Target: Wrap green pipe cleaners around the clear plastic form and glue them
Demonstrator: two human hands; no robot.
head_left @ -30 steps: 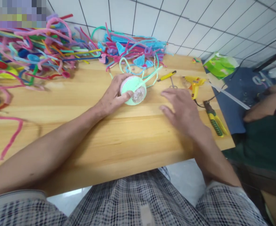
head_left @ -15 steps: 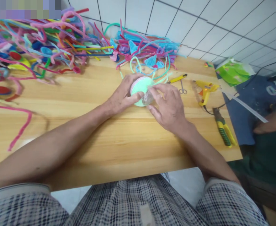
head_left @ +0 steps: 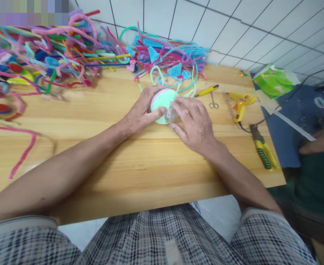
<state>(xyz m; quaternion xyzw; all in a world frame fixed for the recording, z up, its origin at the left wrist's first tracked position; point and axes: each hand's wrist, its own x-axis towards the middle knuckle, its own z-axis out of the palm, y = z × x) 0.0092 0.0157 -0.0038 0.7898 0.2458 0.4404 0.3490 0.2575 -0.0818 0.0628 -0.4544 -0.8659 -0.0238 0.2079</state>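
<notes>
A round mint-green disc (head_left: 161, 100) with a pale pink rim is held above the wooden table. My left hand (head_left: 141, 110) is closed around its left side, thumb lying across the green face. On the disc's lower right part sits a clear, shiny, rounded piece (head_left: 171, 115), which looks like plastic or glass. My right hand (head_left: 196, 123) has its fingertips and thumb around this clear piece, partly covering it and the disc's right edge. Just behind the disc, light green and teal pipe cleaners (head_left: 157, 73) curl on the table.
Many coloured pipe cleaners (head_left: 65, 55) are heaped along the back left. A yellow cutter (head_left: 207, 90), small scissors (head_left: 213, 105), a yellow glue gun (head_left: 242, 105) and pliers (head_left: 262, 149) lie to the right. Another person's arm (head_left: 320, 141) is beyond the table's right edge.
The view has shifted slightly. Both hands keep nearly the same hold on the disc and the clear piece.
</notes>
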